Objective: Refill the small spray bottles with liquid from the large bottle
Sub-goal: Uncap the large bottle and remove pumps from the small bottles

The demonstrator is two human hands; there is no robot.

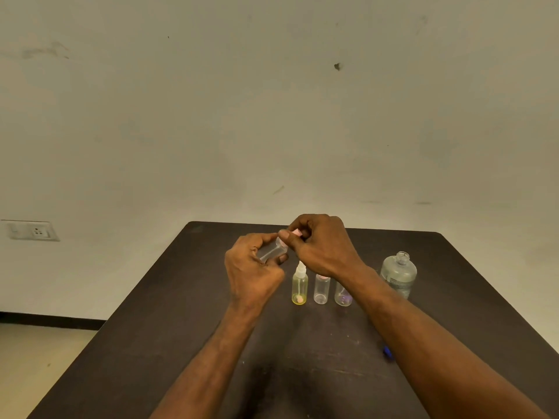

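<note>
My left hand (252, 269) grips a small clear spray bottle (272, 251), tilted above the dark table (181, 328). My right hand (320, 243) pinches its pink spray top (297, 233) at the bottle's neck. Below the hands stand three small bottles in a row: a yellowish one with a white sprayer (299, 287), a clear one with a pink neck (321, 288), and a purplish one (343, 294) partly hidden by my right wrist. The large clear bottle (398, 275) stands uncapped at the right, with liquid in it.
A small blue object (387, 352) lies on the table beside my right forearm. A wall socket (31, 230) sits low on the wall at left. The table's left edge drops to a pale floor (36, 364).
</note>
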